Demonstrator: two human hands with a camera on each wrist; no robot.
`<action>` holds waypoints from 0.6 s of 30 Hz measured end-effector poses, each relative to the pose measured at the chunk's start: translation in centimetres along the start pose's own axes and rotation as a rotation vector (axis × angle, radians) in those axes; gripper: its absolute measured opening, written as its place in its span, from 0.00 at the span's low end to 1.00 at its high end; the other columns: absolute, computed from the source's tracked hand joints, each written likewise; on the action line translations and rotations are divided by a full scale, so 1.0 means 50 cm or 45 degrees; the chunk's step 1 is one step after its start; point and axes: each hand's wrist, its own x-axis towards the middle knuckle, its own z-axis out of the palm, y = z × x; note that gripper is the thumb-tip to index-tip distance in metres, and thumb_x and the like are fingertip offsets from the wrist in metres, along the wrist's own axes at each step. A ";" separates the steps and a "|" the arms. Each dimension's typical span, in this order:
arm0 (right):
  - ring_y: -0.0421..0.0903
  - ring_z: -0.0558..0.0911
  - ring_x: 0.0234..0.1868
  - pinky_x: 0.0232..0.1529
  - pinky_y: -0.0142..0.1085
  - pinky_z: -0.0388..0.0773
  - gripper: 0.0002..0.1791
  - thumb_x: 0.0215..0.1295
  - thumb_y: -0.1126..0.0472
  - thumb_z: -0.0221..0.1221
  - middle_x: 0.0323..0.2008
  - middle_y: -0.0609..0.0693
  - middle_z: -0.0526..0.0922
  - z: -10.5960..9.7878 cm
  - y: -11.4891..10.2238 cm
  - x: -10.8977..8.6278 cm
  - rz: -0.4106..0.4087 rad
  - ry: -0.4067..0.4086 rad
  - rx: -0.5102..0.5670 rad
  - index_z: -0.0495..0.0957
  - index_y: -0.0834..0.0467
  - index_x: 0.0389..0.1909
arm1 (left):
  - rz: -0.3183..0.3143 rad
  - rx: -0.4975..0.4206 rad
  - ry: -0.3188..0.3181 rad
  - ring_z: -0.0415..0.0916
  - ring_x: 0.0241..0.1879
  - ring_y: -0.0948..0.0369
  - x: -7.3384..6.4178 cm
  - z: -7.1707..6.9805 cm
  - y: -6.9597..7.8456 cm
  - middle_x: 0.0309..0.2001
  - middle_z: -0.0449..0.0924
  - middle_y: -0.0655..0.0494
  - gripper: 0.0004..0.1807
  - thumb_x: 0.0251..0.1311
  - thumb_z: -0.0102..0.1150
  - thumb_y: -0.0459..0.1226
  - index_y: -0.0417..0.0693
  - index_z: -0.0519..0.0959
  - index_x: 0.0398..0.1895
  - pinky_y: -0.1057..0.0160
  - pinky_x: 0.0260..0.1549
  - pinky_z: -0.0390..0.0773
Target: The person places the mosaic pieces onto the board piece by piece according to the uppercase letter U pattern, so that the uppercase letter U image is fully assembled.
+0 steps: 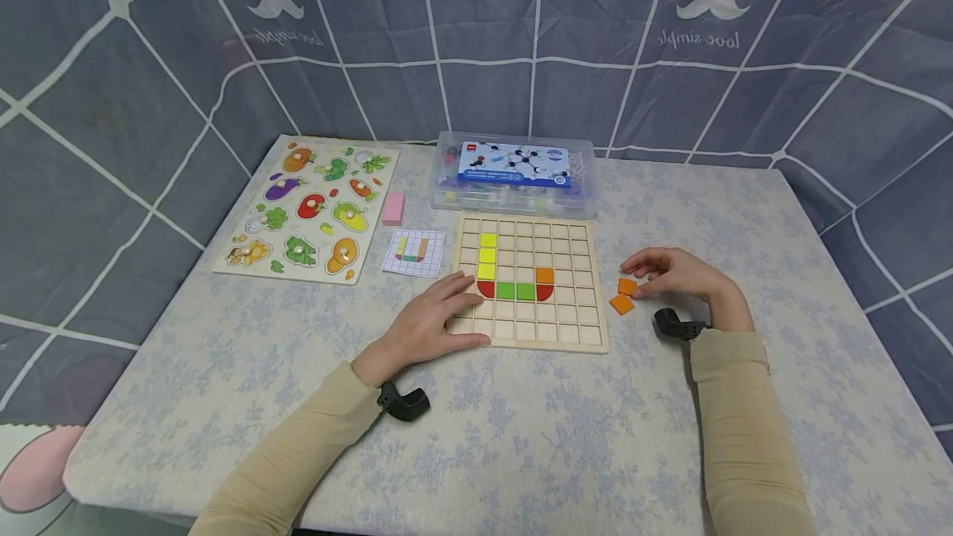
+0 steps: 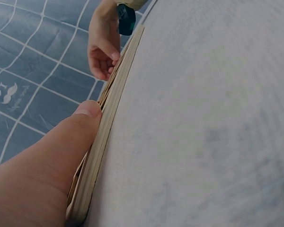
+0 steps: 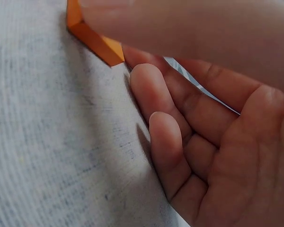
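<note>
**Left hand flat on grid board, right hand at 2 loose orange tiles**

Your left hand [image 1: 432,323] lies flat on the near-left corner of the wooden grid board [image 1: 573,337], fingers straight and spread a little, fingertips just beside the red quarter-round piece [image 1: 486,289]. In the left wrist view your thumb [image 2: 80,124] presses against the board's edge [image 2: 102,142]; the board sits on the table, seen edge-on.

Your right hand [image 1: 673,273] rests on the table to the right of the board, fingers curled, their tips at 2 orange square tiles [image 1: 624,295]. The farther tile is touched by the fingertips; the nearer one lies just beside it. The right wrist view shows an orange tile [image 3: 92,38] under your thumb and next to the curled fingers [image 3: 151,94] (a pinch looks likely, but the top of the tile is out of frame, so you cannot tell for sure whether it is gripped or only touched).

On the board: 3 yellow squares [image 1: 487,256] in a column, 2 green squares [image 1: 515,291] in a row below, 1 orange square [image 1: 545,275] above a second red quarter-round [image 1: 545,293].

Elsewhere on the floral tablecloth [image 1: 521,437]: a pattern card [image 1: 414,253] left of the board, a pink block [image 1: 393,208], a vegetable peg puzzle [image 1: 308,209] at far left, a clear plastic box [image 1: 515,174] behind the board.
</note>
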 end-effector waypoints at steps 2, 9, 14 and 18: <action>0.49 0.73 0.45 0.41 0.31 0.73 0.25 0.54 0.63 0.67 0.51 0.62 0.76 0.000 -0.001 0.000 0.002 0.001 -0.007 0.74 0.66 0.53 | -0.004 0.000 -0.003 0.56 0.67 0.51 0.000 0.000 0.000 0.65 0.66 0.44 0.32 0.50 0.65 0.56 0.47 0.78 0.53 0.50 0.62 0.62; 0.50 0.73 0.45 0.40 0.31 0.73 0.24 0.56 0.65 0.66 0.50 0.62 0.76 0.003 -0.006 0.000 0.009 0.009 -0.027 0.74 0.67 0.53 | -0.019 -0.009 -0.012 0.55 0.68 0.51 0.000 -0.001 0.002 0.65 0.65 0.45 0.32 0.50 0.65 0.57 0.48 0.78 0.54 0.50 0.63 0.61; 0.47 0.73 0.43 0.39 0.32 0.74 0.23 0.56 0.63 0.66 0.49 0.61 0.77 0.003 -0.001 0.002 0.005 0.015 -0.026 0.75 0.66 0.52 | -0.019 -0.002 -0.013 0.56 0.68 0.51 0.000 -0.001 0.001 0.65 0.65 0.45 0.32 0.50 0.65 0.57 0.48 0.78 0.54 0.50 0.62 0.62; 0.45 0.74 0.43 0.40 0.33 0.74 0.22 0.57 0.62 0.66 0.49 0.61 0.77 0.004 -0.004 0.001 0.019 0.027 -0.036 0.75 0.66 0.51 | -0.014 0.002 -0.010 0.56 0.68 0.51 -0.001 0.000 0.000 0.65 0.65 0.45 0.32 0.50 0.65 0.56 0.48 0.78 0.54 0.49 0.62 0.62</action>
